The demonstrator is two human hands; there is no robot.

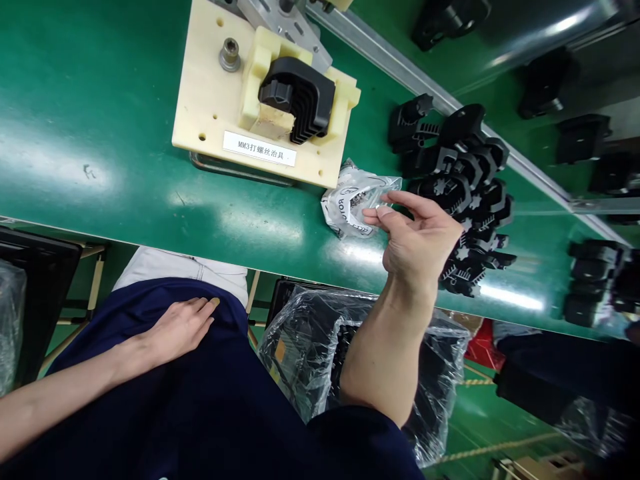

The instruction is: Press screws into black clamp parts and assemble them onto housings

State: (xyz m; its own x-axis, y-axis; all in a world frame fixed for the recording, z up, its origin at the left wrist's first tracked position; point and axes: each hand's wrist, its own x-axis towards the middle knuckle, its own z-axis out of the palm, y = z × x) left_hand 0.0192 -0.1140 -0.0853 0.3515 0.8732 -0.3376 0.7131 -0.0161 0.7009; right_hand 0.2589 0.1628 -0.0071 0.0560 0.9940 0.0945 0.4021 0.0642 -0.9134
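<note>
My right hand is over a clear printed plastic bag on the green bench. Its thumb and fingers come together in a pinch at the bag's open side; what they hold, if anything, is too small to make out. Small dark pieces, perhaps screws, show inside the bag. Lying flat on the dark blue shirt at my waist, my left hand holds nothing. Beyond the bag stands a cream fixture with a label, and a black ribbed plastic part sits in its nest.
Several black plastic parts are clustered right of my right hand, by a metal rail. A plastic-lined bin stands below the bench edge. More black parts lie at the far right, near another person's dark clothing.
</note>
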